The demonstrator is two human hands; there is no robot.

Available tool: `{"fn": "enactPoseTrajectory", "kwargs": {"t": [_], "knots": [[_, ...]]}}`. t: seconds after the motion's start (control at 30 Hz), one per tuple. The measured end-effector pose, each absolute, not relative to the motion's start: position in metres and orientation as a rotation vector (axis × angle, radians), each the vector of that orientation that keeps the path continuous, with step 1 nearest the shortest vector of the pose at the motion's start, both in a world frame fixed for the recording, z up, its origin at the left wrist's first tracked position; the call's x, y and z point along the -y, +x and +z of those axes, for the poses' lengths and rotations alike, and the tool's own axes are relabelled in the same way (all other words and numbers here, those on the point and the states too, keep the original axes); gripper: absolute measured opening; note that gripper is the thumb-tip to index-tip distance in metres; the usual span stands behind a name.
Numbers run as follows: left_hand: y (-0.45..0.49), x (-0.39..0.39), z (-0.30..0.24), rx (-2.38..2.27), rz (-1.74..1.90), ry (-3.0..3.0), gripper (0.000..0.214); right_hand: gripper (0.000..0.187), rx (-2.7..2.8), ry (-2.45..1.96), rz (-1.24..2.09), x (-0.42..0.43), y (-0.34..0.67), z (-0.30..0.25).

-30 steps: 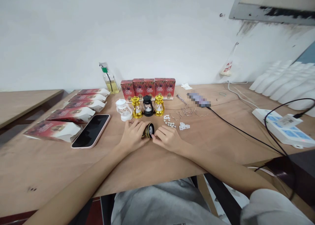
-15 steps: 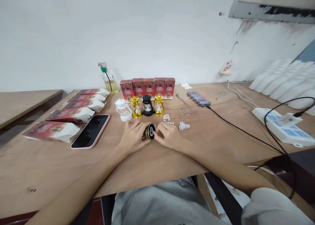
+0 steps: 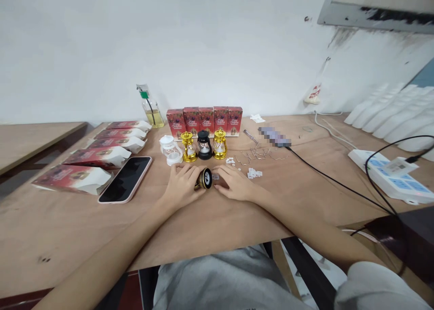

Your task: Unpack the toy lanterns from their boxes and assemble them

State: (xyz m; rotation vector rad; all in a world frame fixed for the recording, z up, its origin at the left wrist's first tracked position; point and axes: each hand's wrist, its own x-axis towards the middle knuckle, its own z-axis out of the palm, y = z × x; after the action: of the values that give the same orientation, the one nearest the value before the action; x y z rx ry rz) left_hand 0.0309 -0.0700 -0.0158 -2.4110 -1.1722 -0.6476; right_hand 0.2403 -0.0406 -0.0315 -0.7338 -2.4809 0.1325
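My left hand (image 3: 182, 183) is wrapped round a small black-and-gold lantern (image 3: 205, 178) lying on its side on the wooden table (image 3: 217, 210), its round base facing right. My right hand (image 3: 234, 183) rests just right of that base, fingers curled over the small white round pieces (image 3: 231, 161); what its fingertips pinch is hidden. Behind the hands stand two gold lanterns (image 3: 187, 147) (image 3: 219, 144) with a black lantern (image 3: 204, 145) between them.
A clear white lantern part (image 3: 170, 150) lies left of the row. Red boxes (image 3: 205, 119) line the back, opened red boxes (image 3: 98, 156) and a phone (image 3: 125, 179) lie left. Bent wires (image 3: 256, 154), white bits (image 3: 254, 173), a cable (image 3: 335, 183) and a power strip (image 3: 389, 176) are right.
My right hand moved from the lantern's base slightly up and right onto the small round pieces. My left hand kept its hold on the lantern.
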Motion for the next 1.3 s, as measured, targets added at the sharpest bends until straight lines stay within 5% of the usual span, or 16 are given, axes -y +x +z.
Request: {"fn": "enactPoseTrajectory", "kwargs": {"t": [0.23, 0.7, 1.3], "knots": [[0.031, 0.070, -0.016, 1.204, -0.631, -2.420, 0.037, 0.013, 2.592, -0.703, 0.035, 0.037, 0.242, -0.032], [0.030, 0.070, -0.017, 1.210, -0.630, -2.441, 0.040, 0.023, 2.253, -0.764, 0.919, 0.022, 0.255, -0.022], [0.031, 0.071, -0.014, 1.186, -0.634, -2.473, 0.038, 0.004, 2.424, -0.930, 0.878, 0.019, 0.270, -0.006]]}}
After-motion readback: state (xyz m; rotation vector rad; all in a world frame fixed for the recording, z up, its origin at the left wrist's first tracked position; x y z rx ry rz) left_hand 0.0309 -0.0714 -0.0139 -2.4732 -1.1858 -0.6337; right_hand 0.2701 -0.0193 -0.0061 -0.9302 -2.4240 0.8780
